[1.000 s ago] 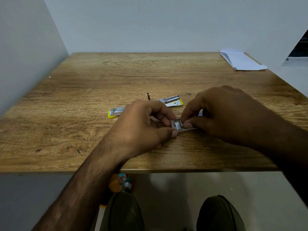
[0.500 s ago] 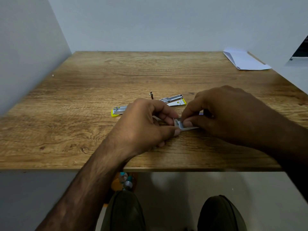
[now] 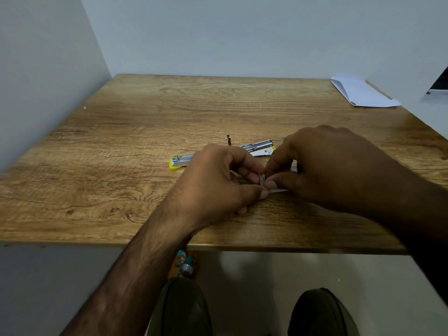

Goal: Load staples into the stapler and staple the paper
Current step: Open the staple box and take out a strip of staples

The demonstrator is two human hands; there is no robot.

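Near the table's point(image 3: 121, 190) front edge, just before the opened yellow stapler point(image 3: 260, 150), the left hand point(image 3: 213, 180) and right hand point(image 3: 334, 166) pinch a small pale staple packet point(image 3: 263, 181), likely light, flimsy and best held by its sides.

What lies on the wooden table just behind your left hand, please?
An opened silver and yellow stapler lies flat there, both ends showing; the left hand, pinching a small grey piece, covers its middle.

My right hand point(image 3: 334, 166) edged closer to my left hand point(image 3: 213, 183) until our fingertips almost met. The small silver piece point(image 3: 262, 179) pinched between them, plain to see a second earlier, was now mostly covered by my fingers.
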